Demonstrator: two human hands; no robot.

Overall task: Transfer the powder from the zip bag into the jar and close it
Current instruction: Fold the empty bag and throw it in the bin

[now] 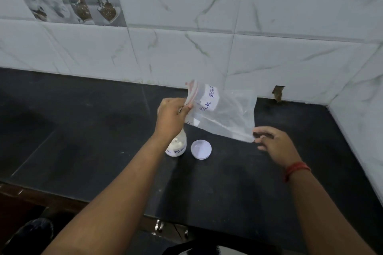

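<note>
Black stone counter [83,130], marbled white wall tiles [207,47]. Left hand [172,118] pinched clear plastic zip bag [226,114] labelled "MILK POW", right hand [271,141] pinched corner. Small labelled jar [178,145], white round lid [201,149] beside.

A thin, clear plastic zip bag [228,114] is crinkling above a matt black stone counter [83,130]; glossy marbled tiles [186,16] are backing a smooth white plastic lid [201,149].

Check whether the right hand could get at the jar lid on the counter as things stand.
Probably yes. The lid lies open on the counter beside the jar, nothing between it and the right hand. But that hand pinches the zip bag corner and must release first.
</note>
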